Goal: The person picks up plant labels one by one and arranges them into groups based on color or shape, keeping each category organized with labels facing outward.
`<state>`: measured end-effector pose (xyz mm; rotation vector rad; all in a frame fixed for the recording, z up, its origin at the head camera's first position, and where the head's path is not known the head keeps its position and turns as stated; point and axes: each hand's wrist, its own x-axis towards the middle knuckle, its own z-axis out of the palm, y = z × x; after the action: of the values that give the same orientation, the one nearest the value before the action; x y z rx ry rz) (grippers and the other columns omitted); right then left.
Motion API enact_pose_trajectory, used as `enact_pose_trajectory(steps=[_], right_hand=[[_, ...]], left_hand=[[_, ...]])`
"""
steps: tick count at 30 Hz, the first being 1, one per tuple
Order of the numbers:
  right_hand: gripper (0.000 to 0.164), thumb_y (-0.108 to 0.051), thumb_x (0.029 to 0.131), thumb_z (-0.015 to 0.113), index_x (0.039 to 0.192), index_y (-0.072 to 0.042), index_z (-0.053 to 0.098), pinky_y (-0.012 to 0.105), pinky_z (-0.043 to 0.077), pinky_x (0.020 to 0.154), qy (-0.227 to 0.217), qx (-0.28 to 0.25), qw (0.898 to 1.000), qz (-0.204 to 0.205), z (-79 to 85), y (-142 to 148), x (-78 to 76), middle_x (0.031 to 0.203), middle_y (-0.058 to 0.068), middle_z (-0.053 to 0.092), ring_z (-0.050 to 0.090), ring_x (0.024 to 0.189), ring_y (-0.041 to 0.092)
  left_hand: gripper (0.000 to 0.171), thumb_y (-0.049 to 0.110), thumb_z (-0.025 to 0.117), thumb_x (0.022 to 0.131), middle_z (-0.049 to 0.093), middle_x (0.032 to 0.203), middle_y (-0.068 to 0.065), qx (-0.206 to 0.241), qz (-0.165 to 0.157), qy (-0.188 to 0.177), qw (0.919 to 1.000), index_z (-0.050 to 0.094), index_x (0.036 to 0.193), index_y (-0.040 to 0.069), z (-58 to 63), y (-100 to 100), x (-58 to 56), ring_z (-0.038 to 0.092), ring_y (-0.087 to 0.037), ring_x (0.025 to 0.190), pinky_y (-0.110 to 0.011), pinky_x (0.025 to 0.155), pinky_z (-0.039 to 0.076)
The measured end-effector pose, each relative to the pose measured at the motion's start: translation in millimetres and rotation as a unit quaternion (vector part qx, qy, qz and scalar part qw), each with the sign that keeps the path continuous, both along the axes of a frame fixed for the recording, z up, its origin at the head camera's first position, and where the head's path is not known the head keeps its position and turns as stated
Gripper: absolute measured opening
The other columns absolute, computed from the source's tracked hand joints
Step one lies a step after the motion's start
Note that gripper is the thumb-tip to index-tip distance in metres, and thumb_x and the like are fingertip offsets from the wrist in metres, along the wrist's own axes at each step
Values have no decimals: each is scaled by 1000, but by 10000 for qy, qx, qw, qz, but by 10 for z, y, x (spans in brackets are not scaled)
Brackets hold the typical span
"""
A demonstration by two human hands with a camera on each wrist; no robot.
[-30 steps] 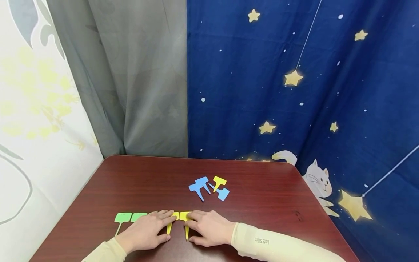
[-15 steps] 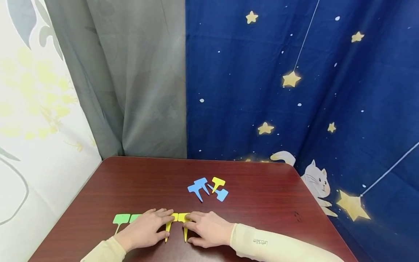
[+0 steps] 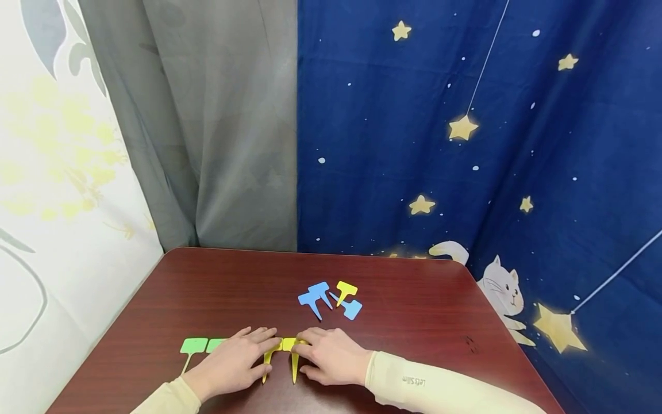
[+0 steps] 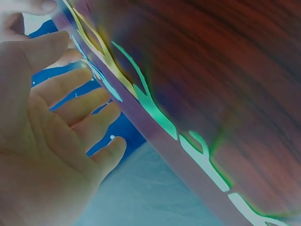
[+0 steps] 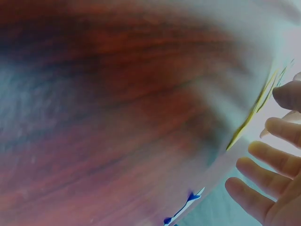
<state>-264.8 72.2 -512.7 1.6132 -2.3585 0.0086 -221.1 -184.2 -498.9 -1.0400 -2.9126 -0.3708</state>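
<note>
Head view: left hand [image 3: 233, 359] and right hand [image 3: 335, 356], fingers extended, gripping nothing, lie over two flat yellow T-shaped plastic-looking tags [image 3: 290, 344], right of flat green T-shaped tags [image 3: 194, 345] on the reddish-brown wood-grained table [image 3: 414, 322]. Sideways finger drag could skew the thin yellow pair.

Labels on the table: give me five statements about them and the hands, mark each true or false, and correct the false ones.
1. Three blue labels lie on the table. True.
2. Every yellow label is in the near row. False: a stray yellow label lies among the blue ones.
3. A hand grips a blue label. False: the left hand and right hand are at the row's yellow labels.
4. Green labels are at the row's left end. True.
5. Pale sleeves cover both forearms. True.
</note>
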Motion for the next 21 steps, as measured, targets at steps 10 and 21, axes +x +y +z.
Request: enact_pose_trajectory(steps=[10,21], right_hand=[[29,-37,83,61,109,-24,61,24,49,72,327,-80,9993,-164,14,85,-104,109,-8,54,51,98,6],[24,-33,83,61,105,-24,62,23,49,68,738,13,9966,-361,26,281,-324,97,-8,54,51,86,7]], left_hand=[[55,39,55,88,40,138,-11,-22,43,96,9999,47,133,10,-6,266,128,37,-29,126,-51,98,31],[55,41,54,89,39,138,-13,17,166,425,9990,48,133,8,-31,432,198,39,-31,124,-53,96,31]])
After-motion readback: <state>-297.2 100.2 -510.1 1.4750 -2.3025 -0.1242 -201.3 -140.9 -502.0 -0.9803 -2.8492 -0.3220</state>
